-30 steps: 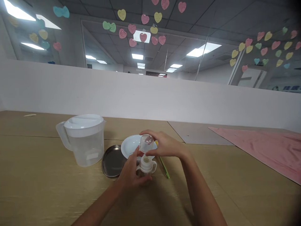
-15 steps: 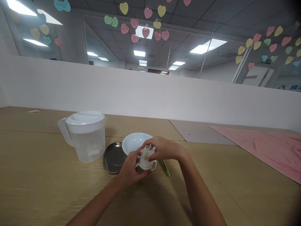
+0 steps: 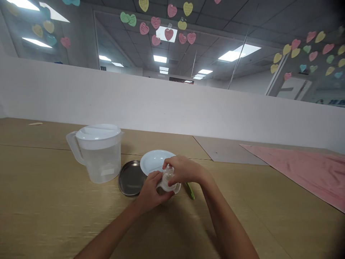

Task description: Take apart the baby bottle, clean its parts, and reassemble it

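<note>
In the middle of the table is a small translucent baby bottle [image 3: 167, 186] with a white collar and looped side handles. My left hand [image 3: 151, 190] is wrapped round its near left side, thumb across the front. My right hand [image 3: 185, 170] reaches over from the right, its fingers and thumb closed on the clear domed top [image 3: 168, 174]. Whether that top is seated or raised from the collar, I cannot tell. Behind the bottle lies a white plate [image 3: 153, 158], partly covered by my hands. A green-handled tool [image 3: 190, 191] lies just right of the bottle, its other end hidden.
A lidded translucent pitcher [image 3: 101, 154] stands on the left. Between it and my left hand is a round dark metal tray [image 3: 131, 180]. A pink cloth [image 3: 304, 169] covers the right side of the table. A low white wall [image 3: 172, 108] runs along the back.
The clear top appears tilted and more of a round shape shows under my right fingers. Both hands stay on the bottle. The whole view has shifted slightly.
</note>
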`<state>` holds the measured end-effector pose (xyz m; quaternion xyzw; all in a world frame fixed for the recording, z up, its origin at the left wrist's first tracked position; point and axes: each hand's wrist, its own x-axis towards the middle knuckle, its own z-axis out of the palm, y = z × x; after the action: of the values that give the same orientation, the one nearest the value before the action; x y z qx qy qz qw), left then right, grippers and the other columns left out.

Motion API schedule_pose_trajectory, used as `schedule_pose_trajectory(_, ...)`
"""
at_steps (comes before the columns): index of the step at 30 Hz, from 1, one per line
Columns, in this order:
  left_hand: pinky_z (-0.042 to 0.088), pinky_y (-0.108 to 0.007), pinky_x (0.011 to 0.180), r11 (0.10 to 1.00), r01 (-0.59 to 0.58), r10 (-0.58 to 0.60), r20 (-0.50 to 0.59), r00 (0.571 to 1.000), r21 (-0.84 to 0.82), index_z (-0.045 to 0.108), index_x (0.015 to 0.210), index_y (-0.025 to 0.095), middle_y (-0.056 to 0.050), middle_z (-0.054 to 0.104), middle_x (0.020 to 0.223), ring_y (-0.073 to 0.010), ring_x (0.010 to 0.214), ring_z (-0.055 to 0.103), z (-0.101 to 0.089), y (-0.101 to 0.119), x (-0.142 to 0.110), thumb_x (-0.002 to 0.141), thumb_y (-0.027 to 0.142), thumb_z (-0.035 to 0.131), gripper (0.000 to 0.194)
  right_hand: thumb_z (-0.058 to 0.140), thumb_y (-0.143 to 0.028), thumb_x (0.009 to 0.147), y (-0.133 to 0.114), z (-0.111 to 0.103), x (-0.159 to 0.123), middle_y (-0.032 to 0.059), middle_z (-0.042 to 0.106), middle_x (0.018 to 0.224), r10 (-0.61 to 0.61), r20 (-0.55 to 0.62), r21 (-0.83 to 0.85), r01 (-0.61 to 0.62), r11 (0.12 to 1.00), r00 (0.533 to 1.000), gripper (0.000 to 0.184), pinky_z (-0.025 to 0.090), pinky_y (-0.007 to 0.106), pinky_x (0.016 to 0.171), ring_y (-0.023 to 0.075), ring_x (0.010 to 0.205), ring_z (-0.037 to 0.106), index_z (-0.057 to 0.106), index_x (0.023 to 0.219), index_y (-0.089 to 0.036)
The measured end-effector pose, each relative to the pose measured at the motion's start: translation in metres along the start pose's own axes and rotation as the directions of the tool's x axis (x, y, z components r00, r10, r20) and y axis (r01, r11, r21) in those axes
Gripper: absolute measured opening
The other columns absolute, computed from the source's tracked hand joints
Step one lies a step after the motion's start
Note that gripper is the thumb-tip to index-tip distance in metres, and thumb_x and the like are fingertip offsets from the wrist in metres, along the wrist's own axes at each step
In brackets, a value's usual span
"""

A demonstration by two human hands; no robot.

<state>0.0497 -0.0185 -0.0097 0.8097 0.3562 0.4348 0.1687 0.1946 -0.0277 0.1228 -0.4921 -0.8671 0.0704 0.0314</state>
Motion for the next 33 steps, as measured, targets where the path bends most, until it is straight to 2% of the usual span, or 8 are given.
schedule_pose_trajectory(8,0.033,-0.046,0.097,0.994,-0.103,0.101,0.064,0.993,0.031,0.06,0.103,0.023,-0.007,0.059,0.111,-0.0284,0.11,0.046,-0.006,-0.005,0.005,0.066,0.043,0.066,0.043,0.066,-0.033,0.057,0.003,-0.002,0.003,0.002,0.06,0.087,-0.036,0.044,0.022,0.035,0.999,0.998,0.042,0.034,0.022,0.052,0.0163,0.077,0.053,0.058,0.097,-0.023)
schedule_pose_trajectory(11,0.031,-0.046,0.098,0.995,-0.092,0.088,0.101,0.991,0.036,0.059,0.106,0.024,-0.007,0.058,0.113,-0.0281,0.11,0.045,-0.006,-0.007,0.005,0.068,0.047,0.064,0.045,0.069,-0.037,0.058,0.011,-0.007,0.006,0.0009,0.06,0.088,-0.086,0.094,0.12,0.074,0.99,0.992,0.041,0.037,0.022,0.055,0.0145,0.074,0.054,0.06,0.096,-0.023)
schedule_pose_trajectory(17,0.031,-0.045,0.096,0.995,-0.094,0.089,0.103,0.991,0.042,0.056,0.107,0.022,-0.007,0.058,0.11,-0.0272,0.107,0.047,-0.004,-0.007,0.005,0.07,0.051,0.061,0.048,0.068,-0.044,0.061,0.027,-0.01,0.013,0.0,0.058,0.092,-0.106,0.213,0.334,0.029,0.942,0.971,0.046,0.04,0.021,0.055,0.0086,0.062,0.053,0.057,0.101,-0.023)
schedule_pose_trajectory(23,0.034,-0.045,0.093,0.992,-0.097,0.089,0.101,0.991,0.075,0.058,0.102,0.021,-0.008,0.059,0.105,-0.027,0.103,0.048,-0.005,-0.006,0.005,0.07,0.049,0.06,0.042,0.068,-0.038,0.061,0.009,-0.013,-0.003,0.0008,0.059,0.089,-0.06,0.024,0.172,0.055,0.984,0.998,0.04,0.038,0.024,0.061,0.0145,0.075,0.052,0.058,0.097,-0.023)
schedule_pose_trajectory(26,0.037,-0.043,0.09,0.994,-0.081,0.073,0.099,0.992,0.076,0.058,0.102,0.02,-0.007,0.06,0.101,-0.026,0.098,0.05,-0.006,-0.004,0.005,0.071,0.048,0.059,0.042,0.062,-0.034,0.068,0.003,-0.021,-0.015,0.0022,0.057,0.098,-0.079,-0.161,0.216,0.114,0.97,0.984,0.036,0.039,0.026,0.069,0.0164,0.085,0.051,0.053,0.101,-0.023)
schedule_pose_trajectory(29,0.037,-0.041,0.089,0.996,-0.073,0.067,0.103,0.992,0.054,0.057,0.101,0.019,-0.007,0.061,0.098,-0.0243,0.095,0.051,-0.006,-0.002,0.004,0.071,0.049,0.059,0.042,0.056,-0.029,0.072,0.013,-0.021,-0.012,0.0039,0.054,0.102,-0.017,-0.288,0.284,0.103,0.953,0.958,0.033,0.039,0.027,0.071,0.0161,0.086,0.05,0.047,0.103,-0.021)
schedule_pose_trajectory(31,0.037,-0.04,0.089,0.996,-0.075,0.071,0.096,0.993,0.048,0.057,0.101,0.02,-0.007,0.061,0.098,-0.0241,0.094,0.051,-0.006,-0.001,0.004,0.071,0.05,0.06,0.043,0.054,-0.027,0.071,0.027,-0.011,0.002,0.0049,0.053,0.101,0.06,-0.277,0.294,0.025,0.955,0.959,0.033,0.04,0.026,0.067,0.0158,0.084,0.05,0.044,0.102,-0.019)
schedule_pose_trajectory(33,0.037,-0.04,0.089,0.995,-0.08,0.075,0.09,0.993,0.051,0.056,0.103,0.02,-0.007,0.06,0.098,-0.0243,0.095,0.051,-0.005,-0.002,0.004,0.07,0.051,0.06,0.045,0.055,-0.027,0.068,0.04,0.005,0.022,0.0059,0.053,0.098,0.122,-0.154,0.253,-0.08,0.964,0.981,0.034,0.039,0.025,0.063,0.016,0.08,0.051,0.046,0.099,-0.017)
